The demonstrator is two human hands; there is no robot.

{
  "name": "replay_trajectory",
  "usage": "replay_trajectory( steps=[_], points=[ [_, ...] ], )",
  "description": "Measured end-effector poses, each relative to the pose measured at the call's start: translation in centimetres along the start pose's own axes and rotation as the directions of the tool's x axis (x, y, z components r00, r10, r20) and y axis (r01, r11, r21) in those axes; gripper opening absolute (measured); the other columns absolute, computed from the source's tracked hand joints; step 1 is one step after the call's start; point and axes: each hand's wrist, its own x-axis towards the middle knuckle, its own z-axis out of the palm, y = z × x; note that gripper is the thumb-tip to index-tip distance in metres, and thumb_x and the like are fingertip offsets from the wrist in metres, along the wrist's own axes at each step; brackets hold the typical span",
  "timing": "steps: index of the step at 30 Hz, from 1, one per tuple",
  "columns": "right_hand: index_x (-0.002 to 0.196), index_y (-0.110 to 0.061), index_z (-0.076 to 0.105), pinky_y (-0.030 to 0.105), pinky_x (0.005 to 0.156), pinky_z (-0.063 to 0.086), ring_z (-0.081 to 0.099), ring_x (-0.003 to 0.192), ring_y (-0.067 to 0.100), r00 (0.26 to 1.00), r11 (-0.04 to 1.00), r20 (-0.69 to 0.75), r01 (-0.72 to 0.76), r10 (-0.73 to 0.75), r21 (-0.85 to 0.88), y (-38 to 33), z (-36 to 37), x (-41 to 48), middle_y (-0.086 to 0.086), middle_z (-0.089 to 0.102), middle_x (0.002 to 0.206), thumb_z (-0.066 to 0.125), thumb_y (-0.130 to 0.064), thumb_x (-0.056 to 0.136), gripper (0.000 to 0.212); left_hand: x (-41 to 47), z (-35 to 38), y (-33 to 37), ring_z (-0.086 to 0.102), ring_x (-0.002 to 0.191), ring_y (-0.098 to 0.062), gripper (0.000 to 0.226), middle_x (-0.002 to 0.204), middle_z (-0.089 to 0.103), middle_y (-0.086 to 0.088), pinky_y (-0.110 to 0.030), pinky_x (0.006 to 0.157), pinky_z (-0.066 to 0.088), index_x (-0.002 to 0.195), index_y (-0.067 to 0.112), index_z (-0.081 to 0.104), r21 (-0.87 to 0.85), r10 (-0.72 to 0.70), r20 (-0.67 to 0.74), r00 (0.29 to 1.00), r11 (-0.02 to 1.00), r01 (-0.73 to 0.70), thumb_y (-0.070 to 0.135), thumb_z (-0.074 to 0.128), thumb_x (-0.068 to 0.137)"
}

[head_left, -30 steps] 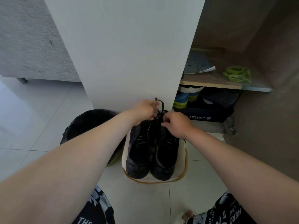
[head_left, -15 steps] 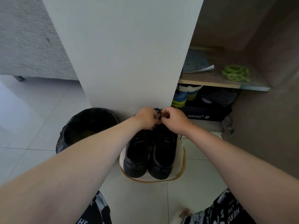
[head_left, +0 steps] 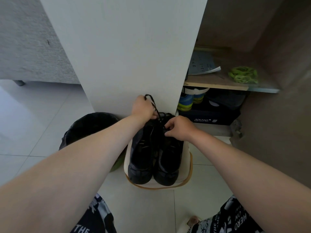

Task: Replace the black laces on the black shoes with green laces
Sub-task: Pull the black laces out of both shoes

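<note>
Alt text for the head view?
Left hand holds a black lace raised above a pair of black shoes, while the right hand pinches it at the shoe. Green laces lie on a shelf to the right.

Pale tiled floor (head_left: 33, 132), white cabinet panel (head_left: 126, 47) ahead, grey textured sofa (head_left: 25, 47) left, wooden shelf (head_left: 217, 82) right

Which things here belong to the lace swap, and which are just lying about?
In the job: black shoes, black lace held by left hand and right hand, green laces on the shelf.
Lying about: black bin, booklet, dark shoebox, blue-green sneakers.
</note>
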Motion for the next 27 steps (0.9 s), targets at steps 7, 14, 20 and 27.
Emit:
replay_trajectory(
  steps=[7, 14, 20, 27],
  points=[
    [0.103, -0.032, 0.076, 0.027, 0.082, 0.051, 0.06, 0.092, 0.008, 1.0, 1.0, -0.001, 0.019, -0.019, -0.013, -0.1, -0.1, -0.2, -0.018, 0.06, 0.091, 0.079, -0.035, 0.082, 0.022, 0.0, -0.6, 1.3, 0.067, 0.062, -0.026, 0.02, 0.083, 0.053, -0.008, -0.031, 0.052, 0.058, 0.095, 0.008, 0.044, -0.531, -0.065, -0.166, 0.984, 0.847, -0.033, 0.016, 0.03, 0.107],
    [0.091, -0.035, 0.072, 0.03, 0.081, 0.053, 0.064, 0.096, 0.011, 1.0, 0.999, -0.018, 0.016, -0.017, -0.037, -0.3, -0.1, -0.3, -0.02, 0.061, 0.086, 0.066, -0.03, 0.092, 0.008, 0.5, -1.6, 0.0, 0.069, 0.066, -0.025, 0.02, 0.09, 0.065, -0.012, -0.029, 0.049, 0.055, 0.094, 0.011, 0.049, -0.095, -0.036, 0.009, 0.999, 0.995, 0.037, 0.021, 0.036, 0.105],
    [0.11, -0.026, 0.067, 0.034, 0.091, 0.052, 0.062, 0.107, 0.021, 0.998, 0.997, -0.026, -0.054, 0.056, 0.056, 0.0, -0.8, 0.1, -0.001, 0.066, 0.112, 0.062, -0.018, 0.089, 0.023, 0.7, -3.6, -1.7, 0.06, 0.102, -0.035, 0.019, 0.117, 0.06, -0.018, -0.036, 0.075, 0.046, 0.11, 0.005, 0.052, 0.831, 0.069, 0.147, 0.987, 0.532, -0.161, 0.017, 0.047, 0.096],
    [0.121, 0.005, 0.062, 0.039, 0.074, 0.06, 0.069, 0.098, 0.033, 0.965, 0.978, 0.159, -0.199, 0.207, -0.069, 1.9, -2.4, -0.8, 0.024, 0.065, 0.12, 0.062, -0.004, 0.085, 0.038, -0.7, -0.7, -1.2, 0.058, 0.11, -0.028, 0.023, 0.117, 0.062, -0.007, -0.036, 0.092, 0.048, 0.114, 0.019, 0.063, 0.735, 0.277, 0.428, 0.86, 0.447, -0.509, 0.018, 0.054, 0.092]
  ],
)
